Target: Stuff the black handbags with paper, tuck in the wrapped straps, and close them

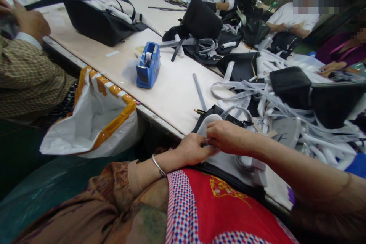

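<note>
your left hand point(193, 149), thumb side up, meets your right hand point(224, 135), which extends in from the opposite side; the fingers of both curl together. the fingertips overlap, so whether they grip anything cannot be told. beneath the hands lies a pale panel point(228, 164), partly covered; just beyond them, black material point(213, 111) shows, its full outline hidden.

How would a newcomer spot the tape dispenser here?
Find the long pale table, then the white sack at its near edge. Beyond the sack, to the right, stands the tape dispenser, bright blue while nearby bags are black.
</note>
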A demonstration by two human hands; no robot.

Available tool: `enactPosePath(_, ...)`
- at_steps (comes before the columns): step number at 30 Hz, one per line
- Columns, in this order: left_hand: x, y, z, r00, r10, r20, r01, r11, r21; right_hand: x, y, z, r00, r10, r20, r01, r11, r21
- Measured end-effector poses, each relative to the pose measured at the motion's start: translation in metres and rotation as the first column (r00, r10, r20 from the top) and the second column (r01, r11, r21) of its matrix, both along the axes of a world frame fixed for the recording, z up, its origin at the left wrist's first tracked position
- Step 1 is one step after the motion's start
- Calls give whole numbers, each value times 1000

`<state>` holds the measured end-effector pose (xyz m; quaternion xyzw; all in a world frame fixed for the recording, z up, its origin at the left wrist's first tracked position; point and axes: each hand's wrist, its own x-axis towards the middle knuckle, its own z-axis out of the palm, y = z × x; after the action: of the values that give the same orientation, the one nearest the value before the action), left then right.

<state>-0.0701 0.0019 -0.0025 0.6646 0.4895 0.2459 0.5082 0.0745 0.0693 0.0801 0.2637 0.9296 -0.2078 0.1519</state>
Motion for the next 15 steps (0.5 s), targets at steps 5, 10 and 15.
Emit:
enactPosePath(5, 0, 0, -3, 999, -8, 34, 6, 998, 56, 17, -11, -12, 979, 175, -107, -146, 961, 233)
enactPosePath(10, 0, 2, 1, 998, -24, 51, 23, 999, 22, 41, -20, -8, 955, 235, -178, -194, 956, 222)
enactPosePath(15, -3, 5, 2, 990, -114, 86, 115, 993, -3, 53, -33, -7, 946, 302, -114, -239, 892, 383)
